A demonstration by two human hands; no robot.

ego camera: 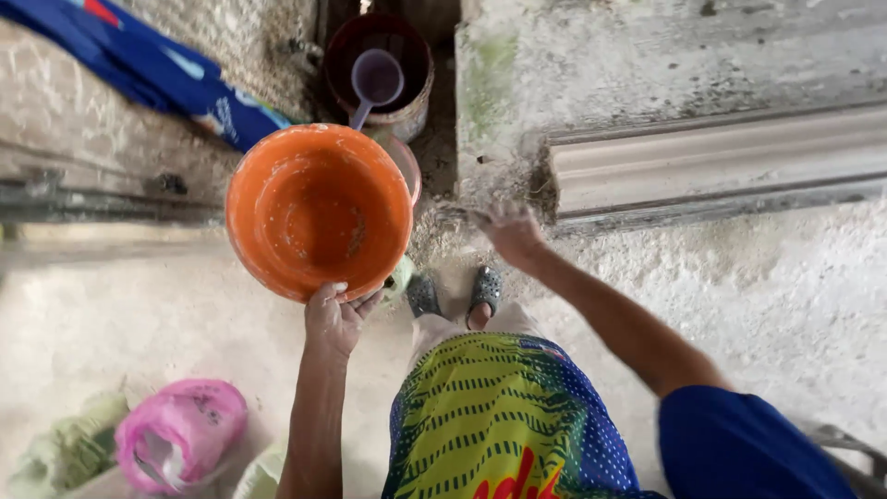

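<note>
a person stands on a pale floor [139,314] thick with white dust and powder, seen from above in a rough, unfinished workspace. the left hand [333,319] grips the near rim of an orange plastic basin [319,211], thumb and fingers clamped on its edge, holding it tilted so its powder-streaked inside faces up; the basin hangs in front of the body, above the floor. the right hand [513,236] is stretched forward and blurred, close to the end of a long white moulded cornice piece [721,162] that lies along the ground; whether its fingers are spread or closed cannot be told. behind the basin sits a dark, stained bucket [383,69] with a purple plastic scoop [374,83] resting in it, set in a narrow gap beside a grey concrete slab [647,55] marked with a green patch. a blue cloth [148,69] lies against the coarse wall at upper left. a pink plastic bag [180,434] rests on the floor at lower left, next to a pale green bag [69,448]. the person wears grey perforated clogs [485,288], patterned yellow-and-blue shorts [499,416] and a blue sleeve [739,444].
</note>
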